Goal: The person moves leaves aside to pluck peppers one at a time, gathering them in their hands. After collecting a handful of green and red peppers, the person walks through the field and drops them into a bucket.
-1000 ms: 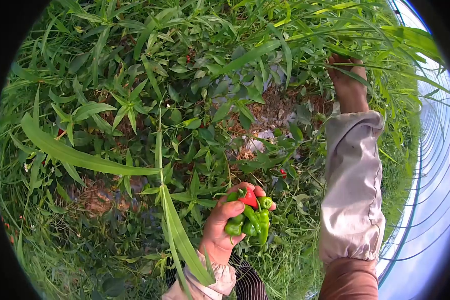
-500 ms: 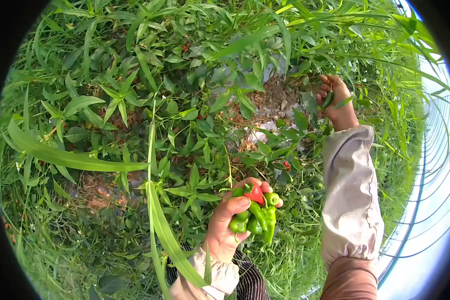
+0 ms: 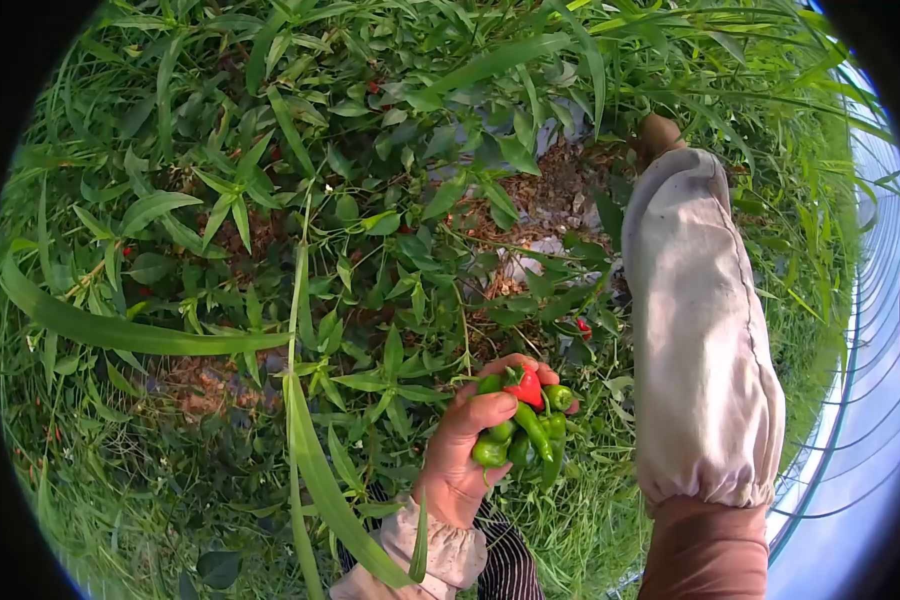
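A bunch of green peppers [image 3: 533, 432] and one red pepper [image 3: 526, 386] fill my left hand [image 3: 462, 450], whose fingers and thumb are wrapped round them at the lower middle. My right hand [image 3: 658, 139] reaches into the foliage at the upper right. Leaves and the sleeve hide most of it, so its fingers and anything in them cannot be made out. A small red pepper [image 3: 583, 328] hangs among the leaves between the left hand and the right sleeve [image 3: 705, 330].
Dense pepper plants [image 3: 390, 270] and tall grass surround both arms. Long grass blades [image 3: 140, 335] cross the left side. Bare soil with dry litter [image 3: 550, 200] shows near the right hand. Curved hoops with pale sheeting [image 3: 850, 440] run along the right edge.
My right hand has moved up and deeper into the leaves, and the green pepper seen in it before is out of sight. The left hand still holds its peppers, slightly further right in view.
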Demonstrator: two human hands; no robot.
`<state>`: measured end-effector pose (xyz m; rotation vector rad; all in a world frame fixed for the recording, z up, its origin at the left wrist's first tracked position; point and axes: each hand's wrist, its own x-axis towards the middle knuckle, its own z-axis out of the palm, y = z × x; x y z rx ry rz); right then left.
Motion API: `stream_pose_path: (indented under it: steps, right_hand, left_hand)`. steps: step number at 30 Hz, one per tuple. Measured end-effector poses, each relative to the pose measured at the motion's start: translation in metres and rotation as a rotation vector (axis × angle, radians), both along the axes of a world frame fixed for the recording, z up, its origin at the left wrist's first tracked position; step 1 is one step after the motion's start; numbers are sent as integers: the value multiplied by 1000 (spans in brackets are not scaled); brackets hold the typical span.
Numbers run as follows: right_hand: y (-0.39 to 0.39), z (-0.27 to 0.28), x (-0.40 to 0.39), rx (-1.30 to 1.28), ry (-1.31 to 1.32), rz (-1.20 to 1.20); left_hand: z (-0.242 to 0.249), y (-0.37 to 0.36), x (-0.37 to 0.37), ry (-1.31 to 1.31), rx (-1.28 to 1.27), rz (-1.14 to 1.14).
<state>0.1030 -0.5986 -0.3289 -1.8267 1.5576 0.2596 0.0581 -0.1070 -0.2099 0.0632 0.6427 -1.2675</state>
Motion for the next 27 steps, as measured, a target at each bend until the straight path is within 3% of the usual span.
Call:
stream_pose_path:
  steps: [2, 3, 9, 12, 15, 18, 20, 22, 26, 27]
  right_hand:
    - [-30, -11, -28, -320, -130, 349]
    - [-17, -5, -21, -316, -129, 352]
    - [-36, 23, -67, 36, -697, -226]
    - [60, 65, -155, 206, -969, -527]
    - [2, 53, -108, 382, -1230, -839]
    - [52, 81, -101, 268, -1177, -912]
    - [58, 85, -114, 261, -1174, -838]
    - [56, 91, -125, 481, -1250, -652]
    - [70, 110, -138, 492, -1295, -723]
    - [72, 110, -144, 483, -1251, -643]
  left_hand:
    - [0, -1, 2, -8, 4, -5]
    - [1, -1, 4, -15, 3, -7]
    - [-3, -5, 2, -24, -35, 16]
    - [-3, -9, 0, -16, -56, 11]
    - [-3, -10, -2, -5, -72, 10]
    - [-5, -11, -5, -3, -87, 9]
    - [-6, -10, -6, -4, -84, 0]
    - [-7, -9, -6, 9, -89, 3]
    - [-9, -9, -9, 3, -80, 1]
    - [-8, -10, -9, -2, -78, -6]
